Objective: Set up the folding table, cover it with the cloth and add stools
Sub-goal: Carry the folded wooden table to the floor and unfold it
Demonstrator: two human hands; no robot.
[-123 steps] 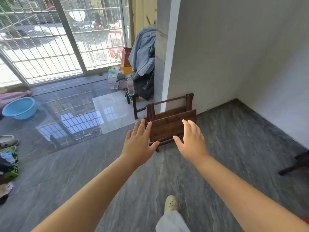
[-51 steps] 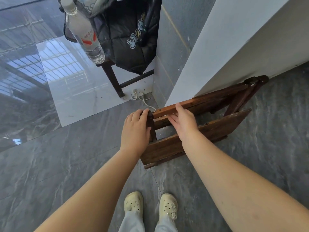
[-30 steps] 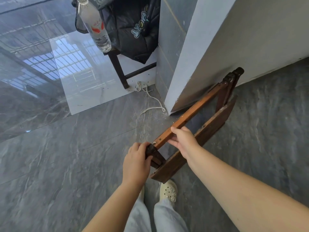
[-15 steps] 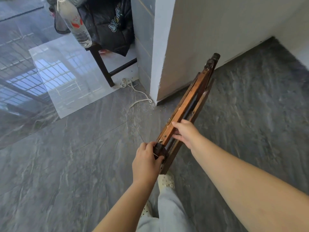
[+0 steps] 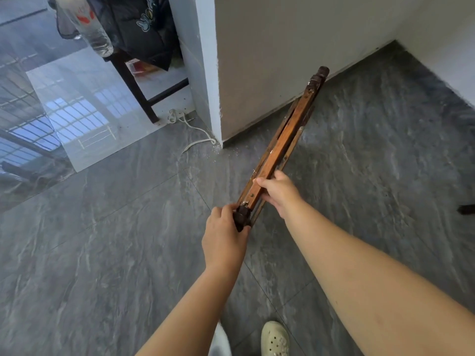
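The folded wooden table frame (image 5: pixel 288 132) is held edge-on above the grey floor, running from my hands up toward the wall. My left hand (image 5: pixel 223 240) grips its dark near end. My right hand (image 5: pixel 280 194) is wrapped over the orange-brown top rail a little farther along. The frame's far end points at the foot of the white wall. No cloth is in view.
A white wall corner (image 5: pixel 210 73) stands just left of the frame. A dark stool (image 5: pixel 138 80) with a black jacket (image 5: pixel 144 27) and a plastic bottle (image 5: pixel 87 21) sits behind it. A white cord (image 5: pixel 190 127) lies on the floor. A dark leg tip (image 5: pixel 466 209) shows at the right edge.
I have pulled the folded frame off the wall and swung it round until it is seen edge-on, lifting it closer to me. Both hands keep their grip.
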